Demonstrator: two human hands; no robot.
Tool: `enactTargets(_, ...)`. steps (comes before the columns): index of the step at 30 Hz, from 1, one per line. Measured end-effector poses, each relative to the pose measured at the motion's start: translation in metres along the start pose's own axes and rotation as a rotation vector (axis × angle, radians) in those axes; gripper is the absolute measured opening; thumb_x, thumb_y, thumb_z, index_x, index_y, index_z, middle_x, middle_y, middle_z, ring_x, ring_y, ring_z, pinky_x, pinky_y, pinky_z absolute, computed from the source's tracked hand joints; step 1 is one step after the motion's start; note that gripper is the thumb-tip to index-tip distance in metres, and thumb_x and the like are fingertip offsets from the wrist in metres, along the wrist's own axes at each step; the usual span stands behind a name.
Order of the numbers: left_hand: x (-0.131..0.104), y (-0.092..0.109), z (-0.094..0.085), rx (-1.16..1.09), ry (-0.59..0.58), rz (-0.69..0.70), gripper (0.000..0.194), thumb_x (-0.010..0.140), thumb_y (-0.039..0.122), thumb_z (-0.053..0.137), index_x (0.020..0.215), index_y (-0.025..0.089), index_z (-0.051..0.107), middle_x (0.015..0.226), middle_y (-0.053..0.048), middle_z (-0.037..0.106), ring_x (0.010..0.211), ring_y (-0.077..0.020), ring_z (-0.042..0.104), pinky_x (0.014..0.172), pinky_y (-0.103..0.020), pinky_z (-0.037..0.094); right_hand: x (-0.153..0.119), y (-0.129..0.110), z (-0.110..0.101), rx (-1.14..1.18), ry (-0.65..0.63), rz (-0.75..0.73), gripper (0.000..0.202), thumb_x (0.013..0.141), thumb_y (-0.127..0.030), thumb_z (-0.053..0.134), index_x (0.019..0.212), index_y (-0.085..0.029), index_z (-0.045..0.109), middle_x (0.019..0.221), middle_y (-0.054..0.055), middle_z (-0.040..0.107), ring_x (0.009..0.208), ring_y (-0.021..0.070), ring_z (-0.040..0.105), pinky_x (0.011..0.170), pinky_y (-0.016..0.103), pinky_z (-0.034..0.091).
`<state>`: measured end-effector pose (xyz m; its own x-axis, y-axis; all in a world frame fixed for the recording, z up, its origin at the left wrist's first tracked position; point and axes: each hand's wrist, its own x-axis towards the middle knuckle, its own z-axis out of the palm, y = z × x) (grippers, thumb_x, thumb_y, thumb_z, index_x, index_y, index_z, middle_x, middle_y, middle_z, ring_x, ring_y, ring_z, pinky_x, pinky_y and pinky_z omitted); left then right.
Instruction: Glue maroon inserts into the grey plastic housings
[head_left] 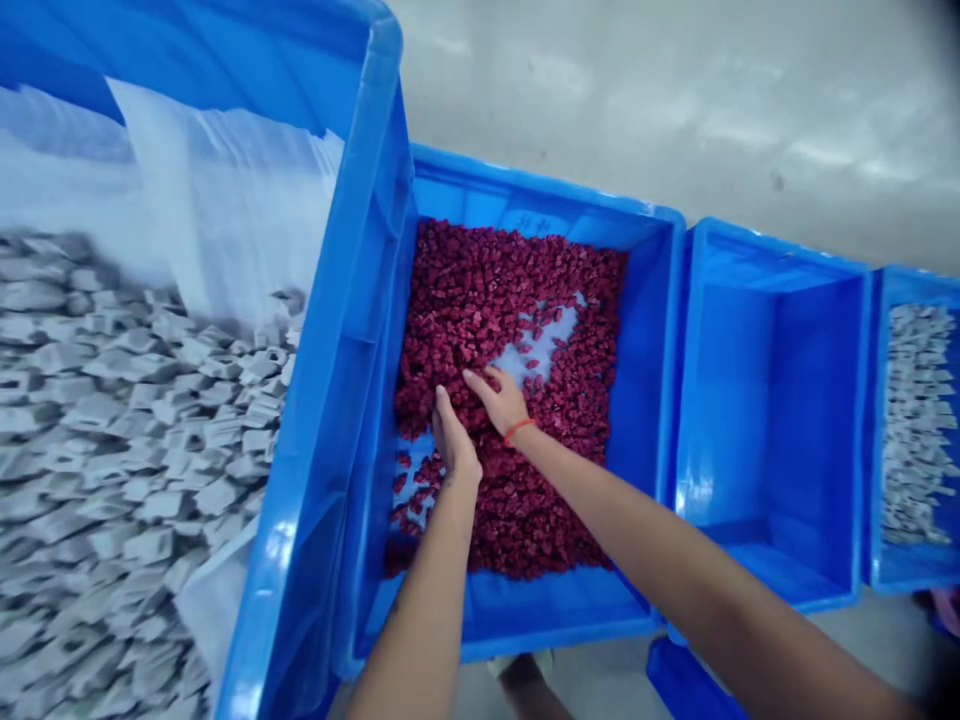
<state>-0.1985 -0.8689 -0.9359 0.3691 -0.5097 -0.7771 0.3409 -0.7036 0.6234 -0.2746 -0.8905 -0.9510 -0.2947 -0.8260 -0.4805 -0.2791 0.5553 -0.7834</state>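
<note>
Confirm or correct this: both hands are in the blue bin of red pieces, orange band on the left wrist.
Wrong wrist: the head view shows the orange band on the wrist of the right hand. It and the left hand are in the blue bin of red pieces.

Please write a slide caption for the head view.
Left hand and right hand at small red pieces in a blue bin, beside another bin of grey pieces.
</note>
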Motion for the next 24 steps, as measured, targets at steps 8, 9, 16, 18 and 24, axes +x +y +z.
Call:
enactTargets(8, -0.057, 0.012, -0.016, 0.124, 0.097, 0.192, 0.021, 0.091, 0.031, 0.061, 0.105, 0.016, 0.064, 0.121, -0.008, 0.063, 0.113, -0.0244, 0.059, 0.097, -0.049, 0.046, -0.065, -0.011, -0.009, 0.429, -0.079, 0.13, 0.027, 0.095, -0.039, 0.059, 0.102, -0.013, 0.061, 0.102, 0.005, 0.063, 0.091, 0.0181, 0.062, 0.083, 0.038, 0.054)
enactTargets(9, -0.07, 0.015, -0.015, 0.138, 0.12, 0.224, 0.018, 0.091, 0.03, 0.062, 0.102, 0.016, 0.065, 0.12, -0.008, 0.063, 0.114, -0.0245, 0.057, 0.099, -0.05, 0.045, -0.073, -0.016, -0.017, 0.472, -0.072, 0.131, 0.027, 0.095, -0.04, 0.059, 0.1, -0.013, 0.061, 0.099, 0.005, 0.063, 0.089, 0.0176, 0.062, 0.081, 0.037, 0.054)
enactTargets(16, -0.189, 0.054, -0.008, 0.101, 0.152, 0.412, 0.016, 0.086, 0.03, 0.061, 0.089, 0.02, 0.072, 0.12, -0.009, 0.057, 0.11, -0.0236, 0.058, 0.097, -0.043, 0.047, -0.141, -0.09, -0.09, 0.671, -0.027, 0.079, 0.038, 0.076, -0.055, 0.069, 0.088, -0.019, 0.065, 0.097, 0.005, 0.066, 0.09, 0.0209, 0.062, 0.082, 0.036, 0.052)
enactTargets(18, -0.222, 0.069, -0.011, 0.08, 0.144, 0.462, 0.015, 0.084, 0.029, 0.06, 0.089, 0.023, 0.074, 0.12, -0.008, 0.055, 0.109, -0.0223, 0.059, 0.095, -0.038, 0.049, -0.16, -0.116, -0.109, 0.681, -0.008, 0.068, 0.035, 0.069, -0.054, 0.071, 0.083, -0.023, 0.067, 0.1, 0.004, 0.068, 0.099, 0.025, 0.062, 0.089, 0.037, 0.05)
enactTargets(24, -0.295, 0.103, -0.022, 0.04, 0.172, 0.502, 0.011, 0.081, 0.022, 0.064, 0.086, 0.025, 0.074, 0.117, -0.007, 0.054, 0.102, -0.0201, 0.062, 0.084, -0.031, 0.055, -0.211, -0.162, -0.146, 0.642, 0.012, 0.062, 0.027, 0.072, -0.05, 0.067, 0.084, -0.025, 0.069, 0.105, 0.006, 0.067, 0.105, 0.0287, 0.06, 0.092, 0.041, 0.05)
